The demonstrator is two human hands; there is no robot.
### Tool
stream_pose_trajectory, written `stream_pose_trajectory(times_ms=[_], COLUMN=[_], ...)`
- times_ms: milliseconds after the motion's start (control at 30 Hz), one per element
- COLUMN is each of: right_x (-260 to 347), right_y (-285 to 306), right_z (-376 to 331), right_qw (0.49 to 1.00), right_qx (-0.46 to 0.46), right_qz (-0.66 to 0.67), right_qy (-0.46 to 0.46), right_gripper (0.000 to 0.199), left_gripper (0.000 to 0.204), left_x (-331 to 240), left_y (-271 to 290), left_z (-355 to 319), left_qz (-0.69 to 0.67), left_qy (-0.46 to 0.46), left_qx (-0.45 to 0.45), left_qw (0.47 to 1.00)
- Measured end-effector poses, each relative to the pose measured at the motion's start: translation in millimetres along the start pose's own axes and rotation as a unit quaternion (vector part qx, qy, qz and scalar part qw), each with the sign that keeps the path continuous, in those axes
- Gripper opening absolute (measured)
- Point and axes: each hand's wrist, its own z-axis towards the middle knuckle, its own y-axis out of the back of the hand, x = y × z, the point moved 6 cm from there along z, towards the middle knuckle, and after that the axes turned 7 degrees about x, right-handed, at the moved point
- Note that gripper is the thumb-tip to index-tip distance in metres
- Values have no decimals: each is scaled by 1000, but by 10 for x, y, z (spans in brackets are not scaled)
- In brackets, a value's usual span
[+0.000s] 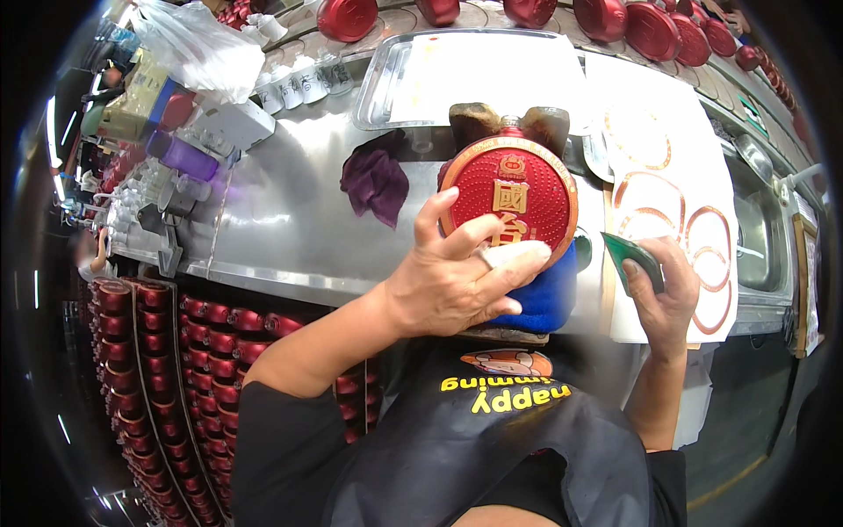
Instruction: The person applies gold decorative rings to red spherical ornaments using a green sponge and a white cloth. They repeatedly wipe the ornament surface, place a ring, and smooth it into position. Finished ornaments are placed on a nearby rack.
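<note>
A round, flat red bottle (546, 189) with a studded face, gold raised characters and an orange-gold ring round its rim rests in front of me. Its neck points away, between two dark worn pads (472, 123). Across the lower part of its face lies my left hand (457, 277), fingers spread and touching the surface. My right hand (660, 285) is off to the right, thumb and fingers closed on a thin green scraper (634, 262). Below the bottle a blue cloth (544, 299) shows. A crumpled dark purple cloth (376, 182) lies to the left.
On the right, a white sheet (632, 329) carries several orange-gold ring strips (707, 224), beside a metal sink (762, 255). A metal tray (378, 92) holding white paper (492, 75) stands behind the bottle. More red bottles (654, 33) line the back; others stand stacked at lower left.
</note>
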Motion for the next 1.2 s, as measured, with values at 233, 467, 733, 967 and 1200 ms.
stream_pose_trajectory(times_ms=[233,467,733,967,1200], right_x=[-56,-75,-32,57,141], right_y=[-3,-60,-466,-707,-727], right_z=[39,54,81,-93,-156], right_qw=[999,998,990,990,981], right_qx=[-4,-5,27,61,88], right_qz=[39,63,-90,-97,-141], right_qy=[-5,-26,104,87,95], right_gripper=[17,17,56,71,72], left_gripper=[55,52,32,18,16], left_x=[65,171,-263,-297,-275], left_y=[95,114,-142,-112,-69], left_z=[35,164,94,-50,-134], left_qz=[23,-20,34,93,93], left_qy=[28,73,114,113,105], left_qx=[-21,-68,-112,-135,-147], left_qw=[999,995,987,980,979])
